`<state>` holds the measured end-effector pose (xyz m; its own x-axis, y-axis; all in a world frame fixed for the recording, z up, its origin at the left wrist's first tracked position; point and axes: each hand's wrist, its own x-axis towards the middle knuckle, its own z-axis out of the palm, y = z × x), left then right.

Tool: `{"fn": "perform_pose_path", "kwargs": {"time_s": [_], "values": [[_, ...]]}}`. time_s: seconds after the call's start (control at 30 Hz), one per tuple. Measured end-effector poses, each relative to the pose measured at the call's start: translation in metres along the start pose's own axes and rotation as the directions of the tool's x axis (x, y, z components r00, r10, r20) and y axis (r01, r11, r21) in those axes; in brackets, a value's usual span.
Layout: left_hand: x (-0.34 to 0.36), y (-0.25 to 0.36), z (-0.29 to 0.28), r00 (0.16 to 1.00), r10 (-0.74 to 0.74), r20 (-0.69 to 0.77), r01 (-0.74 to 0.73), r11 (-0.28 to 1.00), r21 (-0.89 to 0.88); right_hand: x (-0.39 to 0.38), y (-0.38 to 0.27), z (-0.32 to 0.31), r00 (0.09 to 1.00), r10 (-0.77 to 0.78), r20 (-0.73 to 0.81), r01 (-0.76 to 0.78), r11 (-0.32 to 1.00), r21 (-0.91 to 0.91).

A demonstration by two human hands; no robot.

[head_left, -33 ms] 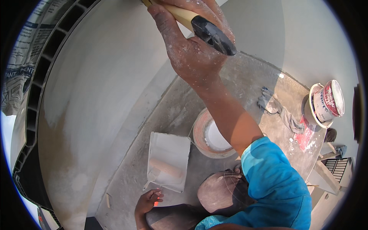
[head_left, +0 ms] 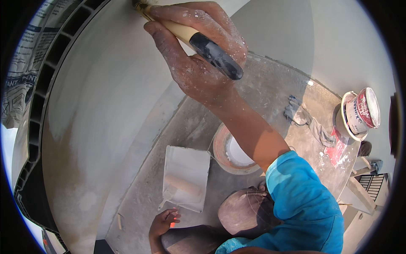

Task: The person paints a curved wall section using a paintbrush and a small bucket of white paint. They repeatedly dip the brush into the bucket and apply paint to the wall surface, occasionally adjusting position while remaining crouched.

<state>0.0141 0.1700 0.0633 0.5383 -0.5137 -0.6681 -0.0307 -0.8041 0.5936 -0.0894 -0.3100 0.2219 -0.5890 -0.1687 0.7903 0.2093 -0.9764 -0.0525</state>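
Note:
My right hand [head_left: 203,63] grips a paintbrush [head_left: 215,57] with a pale wooden handle, black at the end; its bristles are up against the grey-white wall [head_left: 93,89] at the top. Both hand and brush are speckled white. My left hand [head_left: 165,222] is low near my leg, fingers loosely apart with nothing held, just below a paint tray [head_left: 186,161] with a roller [head_left: 182,186] lying in it. Beside the tray, partly behind my right forearm, stands a round bucket [head_left: 224,163] with white paint.
Grey cloths [head_left: 317,129] lie on the concrete floor [head_left: 266,80] near a red, paint-spattered patch. Stacked buckets [head_left: 357,116] stand by the right wall. At the lower right are wooden boards [head_left: 361,197] and a dark railing. A window frame and printed covering run along the left.
My right hand has shifted left, carrying the brush along the wall, and the handle's black end sits lower and further left. My left hand has not moved visibly.

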Motion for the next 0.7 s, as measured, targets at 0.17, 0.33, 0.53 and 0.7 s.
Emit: {"fn": "perform_pose_path", "kwargs": {"time_s": [0.17, 0.33, 0.53, 0.7], "values": [[-0.002, 0.012, 0.003, 0.998, -0.055, -0.011, 0.055, 0.997, 0.050, -0.010, -0.051, 0.007, 0.961, 0.238, 0.139, -0.271, 0.910, 0.314], [-0.002, 0.011, 0.003, 0.997, -0.065, -0.034, 0.066, 0.997, 0.025, 0.001, -0.020, 0.006, 0.649, 0.719, 0.248, -0.698, 0.434, 0.570], [0.005, 0.006, 0.002, 0.999, -0.041, -0.014, 0.041, 0.999, 0.018, 0.029, 0.032, -0.010, 0.541, 0.812, 0.218, -0.760, 0.361, 0.541], [0.007, 0.010, 0.003, 0.999, -0.045, -0.007, 0.045, 0.999, 0.017, 0.029, 0.056, -0.012, 0.568, 0.812, 0.133, -0.702, 0.393, 0.593]]}}
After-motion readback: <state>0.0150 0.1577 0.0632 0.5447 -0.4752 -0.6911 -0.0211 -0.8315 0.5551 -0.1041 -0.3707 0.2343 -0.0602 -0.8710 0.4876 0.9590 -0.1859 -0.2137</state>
